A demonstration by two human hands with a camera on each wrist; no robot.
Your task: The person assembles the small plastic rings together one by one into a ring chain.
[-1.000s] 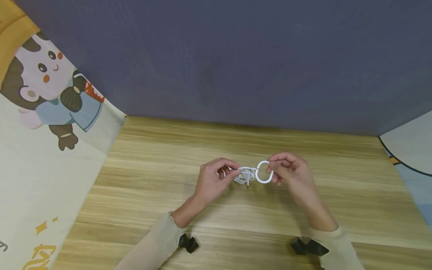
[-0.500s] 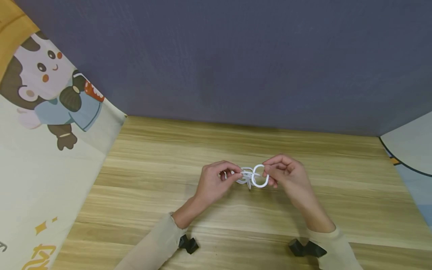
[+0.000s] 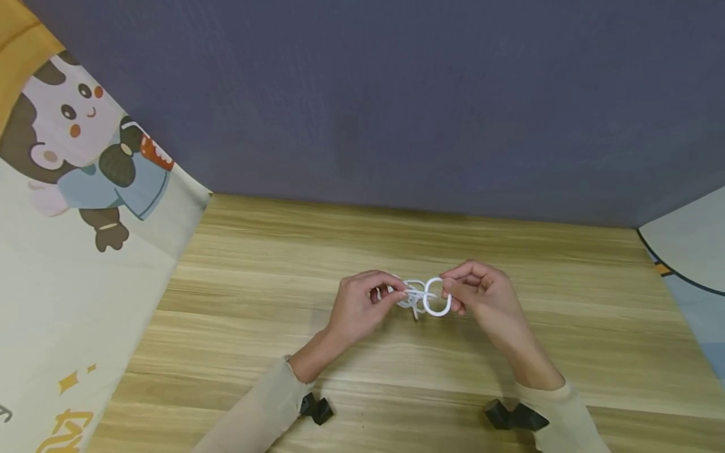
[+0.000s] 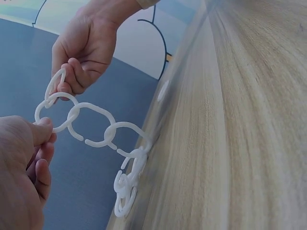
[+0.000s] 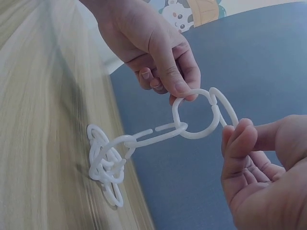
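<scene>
Between my hands hangs a white plastic link chain made of oval links that each have a small gap. My left hand [image 3: 362,306] pinches one chain link [image 5: 195,135] between thumb and forefinger. Thumb and fingers of my right hand [image 3: 491,305] pinch the end link [image 3: 438,314], which meets the left hand's link at its gap. Whether the end link is fully hooked through is hard to tell. From the left hand's link, further links run down to a bunched heap of links [image 4: 139,163] resting on the table.
The wooden tabletop [image 3: 272,264] spreads beneath both hands. Behind it rises a dark blue-grey panel [image 3: 396,113]. A pale panel with a cartoon figure [image 3: 85,126] stands at the left. Black mounts [image 3: 316,409] are at both sleeve cuffs.
My right hand has moved slightly left and nearer, bringing the end link closer to the left hand and over the other links. The left hand has barely shifted; both keep their pinch.
</scene>
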